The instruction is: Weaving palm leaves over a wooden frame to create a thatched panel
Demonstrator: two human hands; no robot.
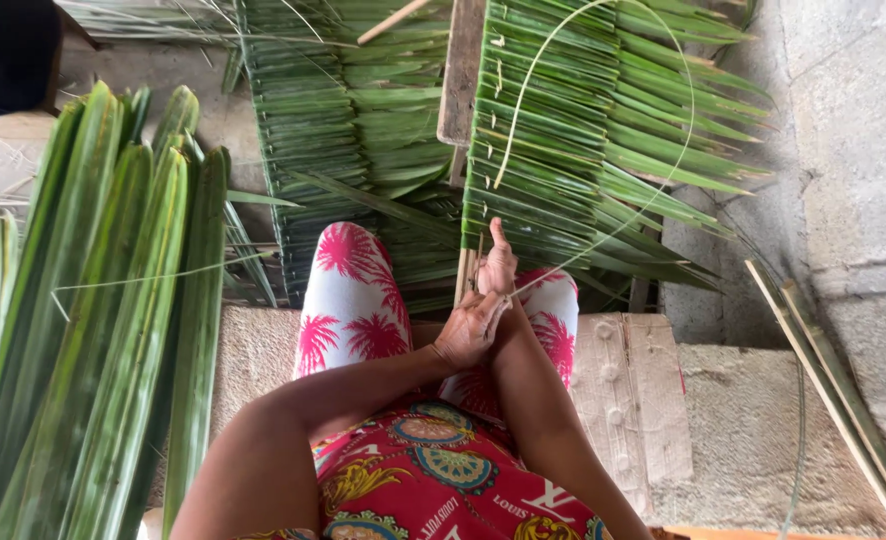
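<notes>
A woven panel of folded green palm leaves (pixel 583 150) lies on a wooden slat in front of my knees. My right hand (pixel 500 262) pinches the near edge of the panel, thumb up. My left hand (pixel 470 330) sits just below it with the fingers curled around a thin pale green strip (pixel 563 50), which loops up over the panel and comes back down to my hands. Both hands touch each other above my legs in pink palm-print trousers (pixel 348 300).
A bundle of long loose palm leaves (pixel 103 330) stands at my left. A second woven leaf panel (pixel 333 120) lies beyond my knees. Thin wooden sticks (pixel 843 400) lean at the right by a concrete block wall (pixel 853 150). I sit on a concrete ledge (pixel 743 430).
</notes>
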